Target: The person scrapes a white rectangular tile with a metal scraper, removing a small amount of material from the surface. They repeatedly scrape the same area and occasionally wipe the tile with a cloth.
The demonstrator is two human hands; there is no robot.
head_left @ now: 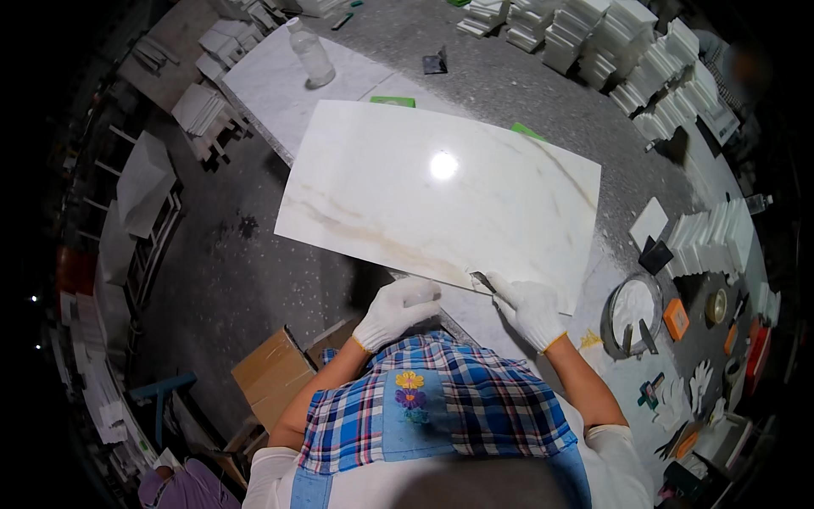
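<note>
Grey workbench [543, 93], marble slab [424, 191], gloved hands at its near edge, right [532, 310] with scraper [483, 282].

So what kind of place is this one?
Most likely a stone or tile workshop: a large polished marble slab on a gritty workbench, stacks of cut white tiles, and a round pan of white paste.

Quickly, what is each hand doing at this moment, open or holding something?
Left hand: closed, knuckles resting on the near edge of the marble slab; holding nothing visible.
Right hand: closed on a small metal blade at the slab edge.
</note>
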